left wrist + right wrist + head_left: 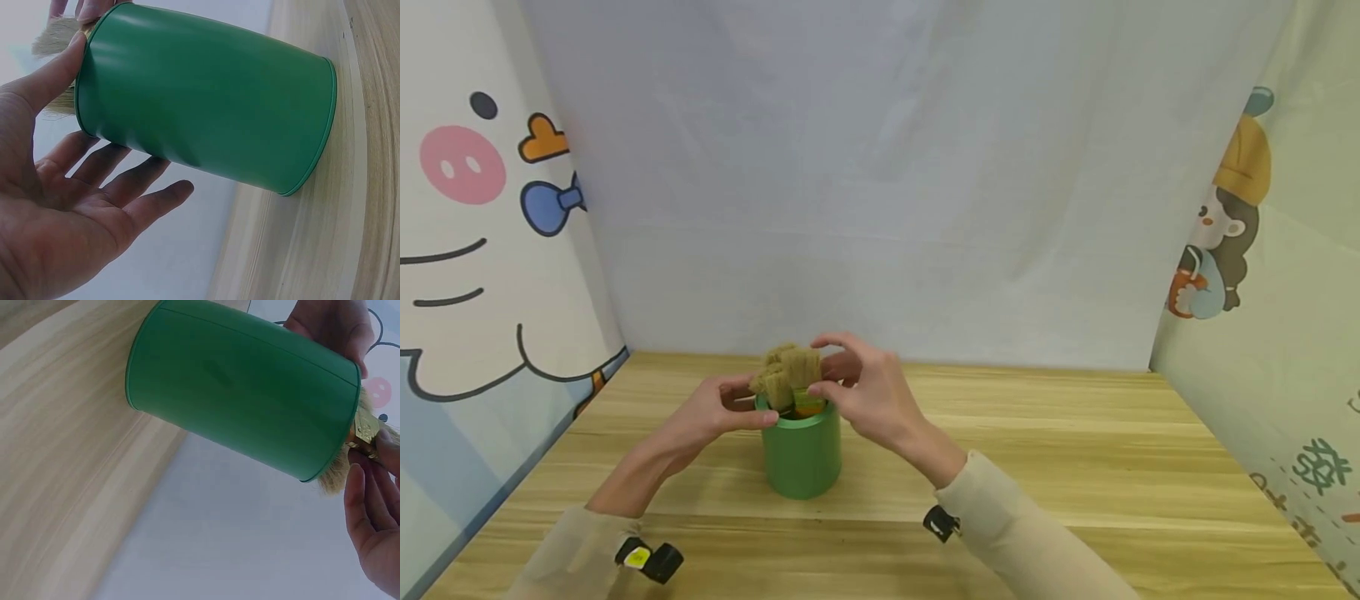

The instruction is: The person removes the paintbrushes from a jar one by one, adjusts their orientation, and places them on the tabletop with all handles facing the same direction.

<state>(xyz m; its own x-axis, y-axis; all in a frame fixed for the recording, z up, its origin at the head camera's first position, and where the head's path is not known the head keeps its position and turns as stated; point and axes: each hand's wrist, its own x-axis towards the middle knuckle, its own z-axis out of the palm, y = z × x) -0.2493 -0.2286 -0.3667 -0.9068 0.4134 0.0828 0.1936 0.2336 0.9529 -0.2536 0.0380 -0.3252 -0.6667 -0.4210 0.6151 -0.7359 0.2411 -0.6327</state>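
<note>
A green cylindrical can (803,458) stands upright on the wooden table, with several paintbrushes (781,385) in it, tan bristles upward. My left hand (718,408) holds the can by its upper left side, thumb at the rim and fingers round the far side. From the right, my right hand (880,396) pinches one brush near the gold metal ferrule (365,428), just above the rim. The brush handles are mostly hidden inside the can. In the left wrist view, bristles (59,37) show beyond the thumb.
The light wooden tabletop (1037,467) reaches back to a pale grey cloth (962,183). Cartoon-printed sheets hang at the left (490,292) and right (1262,350) sides. Small dark devices sit at both sleeve cuffs.
</note>
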